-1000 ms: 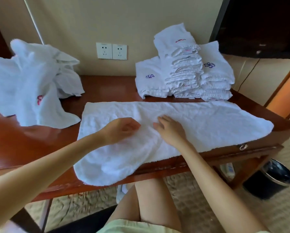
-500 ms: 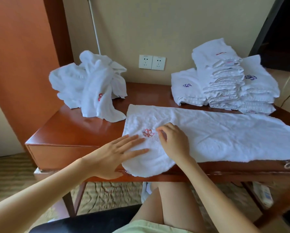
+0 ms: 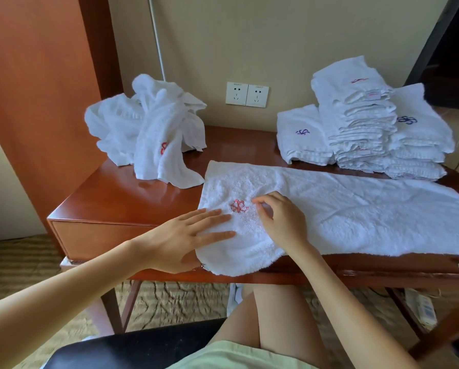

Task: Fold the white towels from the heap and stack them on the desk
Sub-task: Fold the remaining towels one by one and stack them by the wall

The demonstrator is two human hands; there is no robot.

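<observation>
A long white towel (image 3: 356,217) lies spread along the front of the wooden desk (image 3: 122,198), its left end hanging slightly over the edge. A red embroidered emblem (image 3: 238,206) shows near that end. My left hand (image 3: 185,238) lies flat on the towel's left end with straight fingers. My right hand (image 3: 281,222) sits just right of the emblem, its curled fingertips pinching the fabric. The unfolded heap (image 3: 148,131) of white towels is at the desk's back left. A stack of folded towels (image 3: 361,123) stands at the back right.
Two wall sockets (image 3: 247,94) sit between heap and stack. A tall wooden panel (image 3: 36,102) borders the desk's left side. A black seat (image 3: 132,347) is below me, and a power strip (image 3: 420,307) lies on the carpet under the desk's right part.
My left hand uncurled and slid left, now flat on the towel's end. The red emblem came into sight. My right hand stayed near the middle-left. The view turned left.
</observation>
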